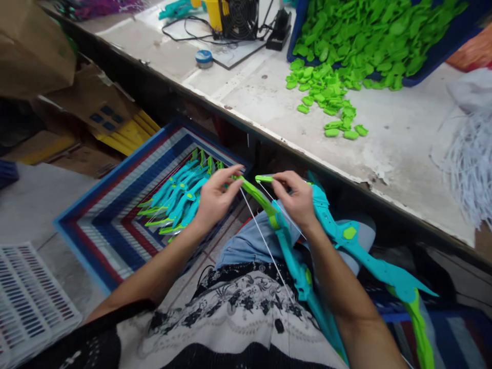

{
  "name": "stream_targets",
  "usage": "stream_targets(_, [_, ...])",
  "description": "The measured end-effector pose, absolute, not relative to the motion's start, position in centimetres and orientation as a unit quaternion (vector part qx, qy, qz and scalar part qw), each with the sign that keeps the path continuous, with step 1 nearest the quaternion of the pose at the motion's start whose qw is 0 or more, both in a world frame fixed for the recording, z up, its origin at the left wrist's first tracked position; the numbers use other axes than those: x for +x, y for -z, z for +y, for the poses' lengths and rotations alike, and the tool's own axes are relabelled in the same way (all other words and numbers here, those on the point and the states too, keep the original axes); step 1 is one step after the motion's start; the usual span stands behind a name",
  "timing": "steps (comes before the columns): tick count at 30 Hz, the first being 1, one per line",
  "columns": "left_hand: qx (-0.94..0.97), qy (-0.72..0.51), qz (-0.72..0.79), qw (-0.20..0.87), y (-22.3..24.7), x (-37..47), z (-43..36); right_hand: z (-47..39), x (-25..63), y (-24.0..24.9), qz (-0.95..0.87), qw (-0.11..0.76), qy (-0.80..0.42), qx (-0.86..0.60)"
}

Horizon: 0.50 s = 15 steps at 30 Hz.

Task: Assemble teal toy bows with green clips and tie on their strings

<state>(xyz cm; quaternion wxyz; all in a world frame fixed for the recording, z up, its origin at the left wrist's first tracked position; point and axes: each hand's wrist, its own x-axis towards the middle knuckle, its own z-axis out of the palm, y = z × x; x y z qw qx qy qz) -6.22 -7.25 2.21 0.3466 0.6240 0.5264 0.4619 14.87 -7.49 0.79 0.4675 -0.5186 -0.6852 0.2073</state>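
Note:
My left hand (219,197) pinches the green tip of a teal and green toy bow (286,243). That bow slants down across my lap, and its white string (265,241) runs alongside. My right hand (295,197) has thumb and fingers closed on the green end of a second toy bow (369,259), close to its white string. This second bow passes behind my right hand and extends to the lower right over my leg. The two bow tips are near each other but apart. My right forearm hides part of the bows.
Finished-looking bows (184,192) lie in a striped crate (100,220) at left. On the workbench (253,97) are loose green pieces (326,92), a blue bin (418,79) of them, a fan (239,18), a blue-lidded tin (204,58) and white strings (471,159). A white basket (33,297) stands lower left.

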Motion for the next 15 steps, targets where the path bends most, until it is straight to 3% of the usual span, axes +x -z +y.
stream_targets(3, [0.403,-0.517,0.615,0.439,0.4,-7.9,-10.1,-11.0,20.5,0.5,-0.662,0.385,-0.079,-0.638])
stream_targets(5, [0.327,-0.375,0.616,0.610,2.1,-7.6,-12.5,-14.0,24.0,2.2,-0.663,0.246,-0.003,-0.707])
stream_targets(7, [0.278,-0.191,0.521,0.784,3.4,-5.8,-14.6,-16.7,26.5,4.1,-0.670,0.109,0.022,-0.734])
stream_targets(9, [0.251,-0.089,0.398,0.878,4.1,-3.0,-16.0,-18.5,27.8,5.3,-0.674,0.038,0.009,-0.738])
stream_targets(11, [0.242,-0.052,0.318,0.915,4.7,-0.2,-16.5,-19.2,28.3,5.6,-0.679,0.042,-0.033,-0.732])
stream_targets(15, [0.219,-0.030,0.275,0.936,6.1,2.9,-16.7,-19.7,27.9,4.1,-0.684,0.153,-0.212,-0.681])
